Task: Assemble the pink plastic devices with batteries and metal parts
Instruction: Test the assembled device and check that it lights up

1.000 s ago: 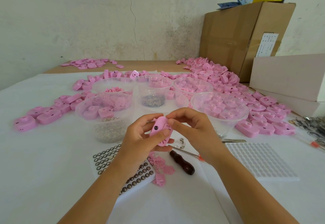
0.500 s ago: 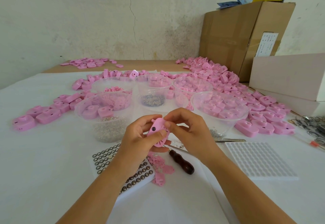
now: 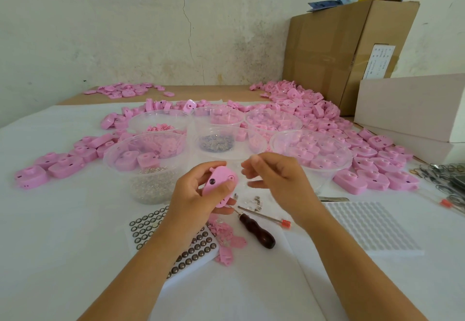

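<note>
My left hand (image 3: 198,197) grips a pink plastic device (image 3: 220,184) above the table, thumb across its lower face. My right hand (image 3: 279,184) hovers just right of it, apart from the device, fingers loosely curled and blurred, holding nothing I can see. Below my left wrist lies a white tray of button batteries (image 3: 196,250), partly hidden by my forearm. Small metal parts (image 3: 255,201) and pink plastic lids (image 3: 226,240) lie on the white table beneath my hands. A screwdriver with a dark wooden handle (image 3: 256,232) lies beside them.
Several clear plastic bowls (image 3: 148,159) hold pink pieces and metal bits behind my hands. Heaps of pink devices (image 3: 372,154) spread left and right. An empty white cell tray (image 3: 370,227), tweezers (image 3: 332,198), a cardboard box (image 3: 334,51) and white boxes (image 3: 412,109) stand at the right.
My right hand has let go of the pink device and drawn away to the right. The left hand still holds the device, now turned a little.
</note>
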Demonstrator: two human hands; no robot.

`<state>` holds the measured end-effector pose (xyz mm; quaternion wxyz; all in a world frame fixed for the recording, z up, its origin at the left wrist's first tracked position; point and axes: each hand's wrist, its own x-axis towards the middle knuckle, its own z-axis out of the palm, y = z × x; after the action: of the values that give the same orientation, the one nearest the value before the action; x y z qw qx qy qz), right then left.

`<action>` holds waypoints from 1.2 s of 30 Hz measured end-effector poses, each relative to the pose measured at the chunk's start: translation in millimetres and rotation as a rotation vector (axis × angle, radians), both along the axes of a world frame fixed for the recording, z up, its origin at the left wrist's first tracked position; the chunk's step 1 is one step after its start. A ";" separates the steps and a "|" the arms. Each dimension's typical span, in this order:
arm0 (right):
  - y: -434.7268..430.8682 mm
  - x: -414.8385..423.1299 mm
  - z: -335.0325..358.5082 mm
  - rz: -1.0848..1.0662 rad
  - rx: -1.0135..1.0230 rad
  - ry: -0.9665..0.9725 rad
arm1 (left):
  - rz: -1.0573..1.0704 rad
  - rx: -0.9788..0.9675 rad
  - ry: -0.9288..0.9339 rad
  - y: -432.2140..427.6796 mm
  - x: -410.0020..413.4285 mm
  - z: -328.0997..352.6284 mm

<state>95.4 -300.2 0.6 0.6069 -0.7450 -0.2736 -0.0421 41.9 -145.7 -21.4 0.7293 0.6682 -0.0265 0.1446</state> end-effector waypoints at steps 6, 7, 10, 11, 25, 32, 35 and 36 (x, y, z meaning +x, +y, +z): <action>-18.8 13.3 -6.7 -0.130 -0.761 -0.114 | 0.027 0.021 -0.002 0.0 -1.7 0.7; -16.9 13.6 -10.2 -0.114 -0.809 -0.102 | 0.026 0.026 0.000 -0.4 -1.8 0.7; -10.8 13.9 -14.2 -0.128 -0.847 -0.102 | 0.045 0.025 -0.002 -0.5 -1.4 0.3; -9.6 14.4 -14.9 -0.138 -0.836 -0.106 | 0.057 0.022 -0.005 -0.2 -1.2 0.1; -9.3 17.7 -18.0 -0.200 -0.862 -0.128 | 0.094 0.015 -0.001 -0.5 -2.1 2.0; -5.4 18.0 -17.2 -0.200 -0.858 -0.107 | 0.087 0.029 0.013 -1.4 -2.3 2.6; -3.8 17.3 -16.9 -0.201 -0.886 -0.133 | 0.087 0.040 0.021 -1.9 -2.3 2.2; -3.4 16.7 -17.1 -0.203 -0.895 -0.144 | 0.087 0.040 0.022 -2.0 -2.3 2.1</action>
<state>112.2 -303.7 -16.5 0.1981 -0.9519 -0.2319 -0.0307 39.6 -147.8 -19.3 0.7091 0.6846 0.0078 0.1685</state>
